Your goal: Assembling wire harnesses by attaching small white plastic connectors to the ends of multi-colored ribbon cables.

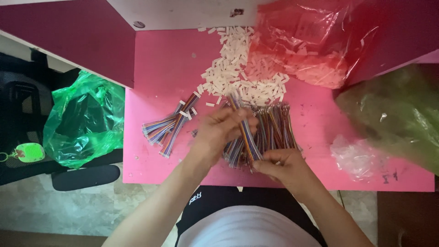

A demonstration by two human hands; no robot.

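— What have you got in your hands?

— One ribbon cable, striped in many colours. My right hand pinches its near end between thumb and fingertips, low by the table's front edge. My left hand is closed around it higher up, fingers curled over the strip; it's blurred, so I can't tell the exact hold. The cable runs up and away from me, its far end reaching the connectors.

— And under it?

— A cable pile lies on the pink table, right beneath my hands. A smaller cable bunch sits just to the left, some ends already tipped white.

— What are the white bits?

— Small white connectors, heaped at the back of the table, touching the pile's far edge. More of them spill from a red bag beside the heap.

— Anything else around?

— A clear bag on the right near the front edge, a dull green bag behind it, and a bright green bag off the table's left side, over a black chair.
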